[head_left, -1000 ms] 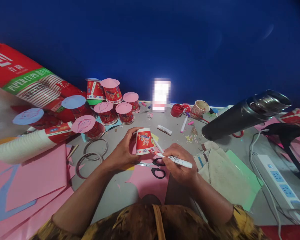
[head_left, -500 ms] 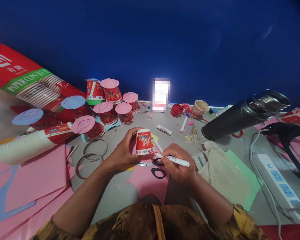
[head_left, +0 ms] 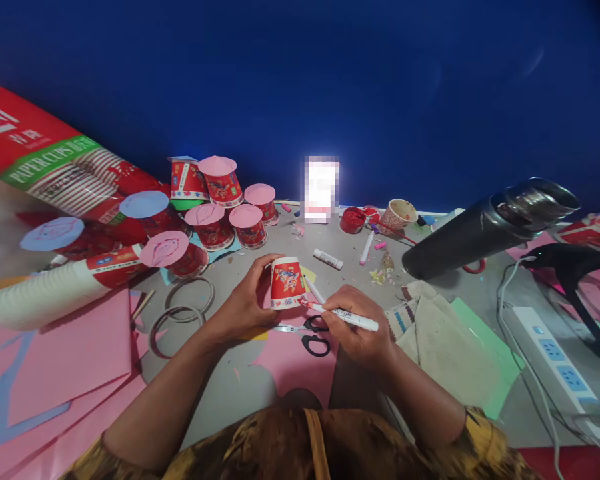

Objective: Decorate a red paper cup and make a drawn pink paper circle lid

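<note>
My left hand [head_left: 247, 297] is wrapped round an upside-down red paper cup [head_left: 287, 283] standing on pink paper [head_left: 295, 360] at the table's middle. My right hand [head_left: 357, 330] pinches a white acrylic marker [head_left: 347, 316], its pink tip touching the cup's lower right rim. Black-handled scissors [head_left: 313, 333] lie flat just below the cup, between both hands.
Upturned cups capped with pink and blue paper discs [head_left: 215, 200] cluster at the back left beside a sleeve of paper cups [head_left: 55, 287]. Pink sheets [head_left: 65, 353] cover the left. A black flask [head_left: 485, 230], cloth [head_left: 440, 333], power strip [head_left: 555, 360], glue stick [head_left: 329, 259] lie right.
The marker tip has crept slightly along the cup's rim and my right hand shifted a little left. The left hand still holds the cup in place.
</note>
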A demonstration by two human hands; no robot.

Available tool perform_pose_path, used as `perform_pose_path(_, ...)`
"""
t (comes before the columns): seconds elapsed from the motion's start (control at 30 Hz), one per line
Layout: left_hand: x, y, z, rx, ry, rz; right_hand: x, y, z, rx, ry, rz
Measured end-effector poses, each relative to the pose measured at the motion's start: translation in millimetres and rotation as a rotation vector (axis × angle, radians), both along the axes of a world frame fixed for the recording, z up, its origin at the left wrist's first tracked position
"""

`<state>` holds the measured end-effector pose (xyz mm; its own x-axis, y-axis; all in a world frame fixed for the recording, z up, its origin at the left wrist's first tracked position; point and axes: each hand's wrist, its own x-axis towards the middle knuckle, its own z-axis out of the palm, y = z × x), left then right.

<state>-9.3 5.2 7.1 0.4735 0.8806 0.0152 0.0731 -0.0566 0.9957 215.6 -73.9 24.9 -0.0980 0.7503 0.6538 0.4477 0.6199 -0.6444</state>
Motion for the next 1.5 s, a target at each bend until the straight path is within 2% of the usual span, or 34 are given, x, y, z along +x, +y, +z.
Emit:
perform_pose_path(0.23, -1.6, 1.9, -0.3, 0.061, 0.052, -0.004, 0.7, -0.7, 0.7, -0.006, 0.011, 0.002)
perform_pose_path(0.67, 1.0, -0.3, 4.2, 0.019, 0.019, -0.008, 1.5, -0.9, 0.0, -0.027, -0.001, 0.003)
perform_pose_path(0.97, -2.2, 0.2, -1.2, 0.001, 0.041, -0.013, 1.9, -0.2, -0.6, -0.041, -0.005, 0.007)
perform_pose_path(1.5, 0.6, -1.1, 3.9, -0.015, 0.021, -0.003, 2.9, -0.8, 1.6, -0.02, -0.009, 0.019)
